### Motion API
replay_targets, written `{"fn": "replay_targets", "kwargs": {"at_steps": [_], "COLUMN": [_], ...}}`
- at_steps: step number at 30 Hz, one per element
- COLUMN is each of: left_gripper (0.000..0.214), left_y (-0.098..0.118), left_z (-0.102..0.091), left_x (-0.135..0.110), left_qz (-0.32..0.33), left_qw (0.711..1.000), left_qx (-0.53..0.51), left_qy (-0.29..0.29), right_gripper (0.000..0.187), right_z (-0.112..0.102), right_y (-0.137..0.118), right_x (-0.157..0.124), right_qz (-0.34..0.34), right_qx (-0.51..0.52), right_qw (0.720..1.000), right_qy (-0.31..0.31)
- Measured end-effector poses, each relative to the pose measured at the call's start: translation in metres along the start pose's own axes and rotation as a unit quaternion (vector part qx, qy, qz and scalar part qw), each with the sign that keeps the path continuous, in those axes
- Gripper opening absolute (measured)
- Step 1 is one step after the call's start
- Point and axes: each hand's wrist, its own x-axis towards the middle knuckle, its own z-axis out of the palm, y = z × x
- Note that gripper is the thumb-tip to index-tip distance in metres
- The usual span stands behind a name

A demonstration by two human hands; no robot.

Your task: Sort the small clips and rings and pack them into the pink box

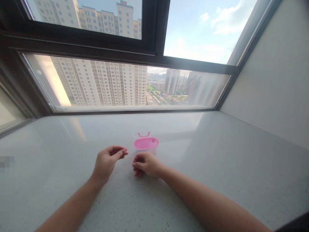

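My left hand (pixel 107 161) hovers over the pale sill, thumb and forefinger pinched together; whatever may be between the tips is too small to make out. Close by on the right, my right hand (pixel 146 163) is closed, with thumb and fingers curled together, and its contents are hidden. Just behind my right hand stands a small oval container with a pink lid (pixel 145 143), a small dark ring mark at the lid's right end. Its pale lower part is partly covered by that hand. Beyond the lid lies a curved pink handle (pixel 144 134).
The speckled white sill (pixel 207 154) stretches out around my hands. A dark window frame (pixel 132 111) closes its far edge, with tall buildings outside. On the right rises a white wall (pixel 272 74).
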Motion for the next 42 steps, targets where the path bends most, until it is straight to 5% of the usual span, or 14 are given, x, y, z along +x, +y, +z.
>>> {"fn": "replay_targets", "kwargs": {"at_steps": [7, 13, 23, 29, 42], "left_gripper": [0.026, 0.024, 0.023, 0.023, 0.028], "left_y": [0.0, 0.003, 0.0, 0.0, 0.004], "left_z": [-0.001, 0.0, -0.003, -0.01, -0.003], "left_x": [0.001, 0.0, -0.002, -0.003, -0.005], "left_qz": [-0.147, -0.192, -0.173, -0.242, -0.216], "left_qw": [0.984, 0.975, 0.964, 0.909, 0.924], "left_qx": [-0.099, -0.096, -0.027, 0.054, 0.108], "left_qy": [0.002, -0.051, -0.198, -0.335, -0.296], "right_gripper": [0.025, 0.038, 0.038, 0.034, 0.037], "right_z": [-0.003, -0.009, -0.013, -0.013, -0.008], "right_y": [-0.004, 0.001, -0.003, -0.003, 0.001], "right_x": [-0.001, 0.0, -0.002, -0.002, 0.001], "right_qz": [0.005, 0.034, 0.033, 0.005, 0.034], "right_qx": [0.005, 0.051, 0.027, -0.006, 0.007], "right_qw": [1.0, 0.998, 0.997, 0.998, 0.999], "right_qy": [-0.009, -0.02, -0.07, -0.063, -0.02]}}
